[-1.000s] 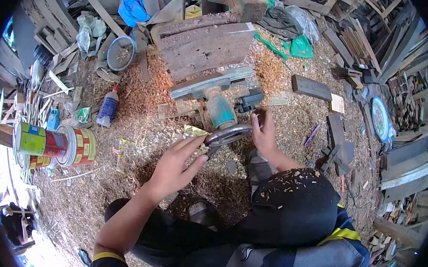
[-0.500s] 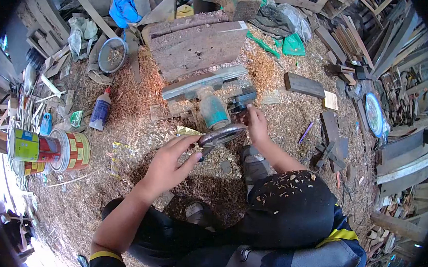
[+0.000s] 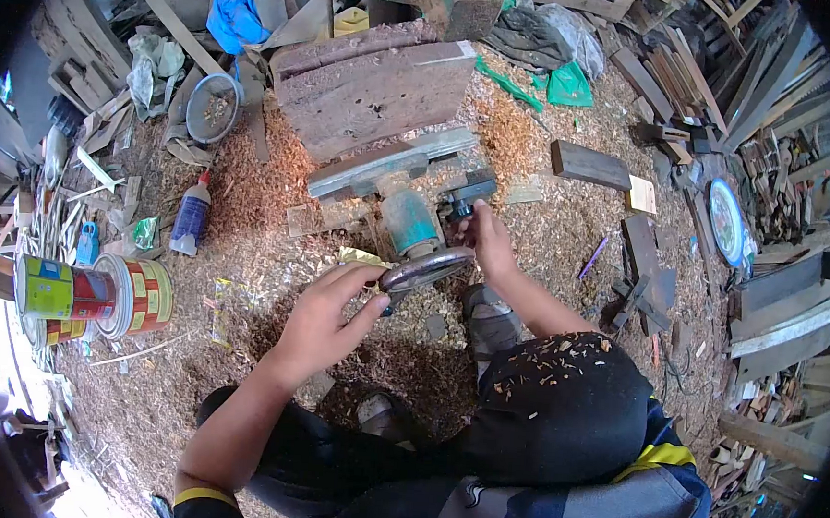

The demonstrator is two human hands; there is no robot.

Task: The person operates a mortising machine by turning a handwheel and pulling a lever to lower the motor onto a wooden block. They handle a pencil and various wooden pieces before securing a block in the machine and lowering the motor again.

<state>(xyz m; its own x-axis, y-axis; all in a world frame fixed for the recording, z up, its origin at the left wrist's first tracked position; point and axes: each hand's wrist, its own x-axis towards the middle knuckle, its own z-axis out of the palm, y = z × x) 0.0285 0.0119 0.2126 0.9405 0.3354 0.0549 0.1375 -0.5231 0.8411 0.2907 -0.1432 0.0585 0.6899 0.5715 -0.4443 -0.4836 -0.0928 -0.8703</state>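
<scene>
A worn machine with a teal-painted cylinder (image 3: pixel 410 222) stands in front of me, and its metal handwheel (image 3: pixel 431 269) faces my knees. My left hand (image 3: pixel 326 318) is at the wheel's left rim, fingers over the edge and thumb below, close to a small dark handle (image 3: pixel 387 310). On the machine's right side, a black knob (image 3: pixel 461 210) sits under a dark metal block. My right hand (image 3: pixel 489 245) has its fingers closed around that knob; the fingertips are partly hidden. A long metal bed (image 3: pixel 393 164) lies across the machine's far side.
Wood shavings cover the floor. A thick board (image 3: pixel 373 97) lies beyond the machine. To the left are a glue bottle (image 3: pixel 190 214), paint cans (image 3: pixel 138 297) and a bucket (image 3: pixel 215 108). A dark wood block (image 3: pixel 590 164), a purple pen-like stick (image 3: pixel 593 257) and stacked timber lie right.
The view has shifted slightly, so the machine and board sit a little further left. Both hands stay at the same places on the wheel and the knob.
</scene>
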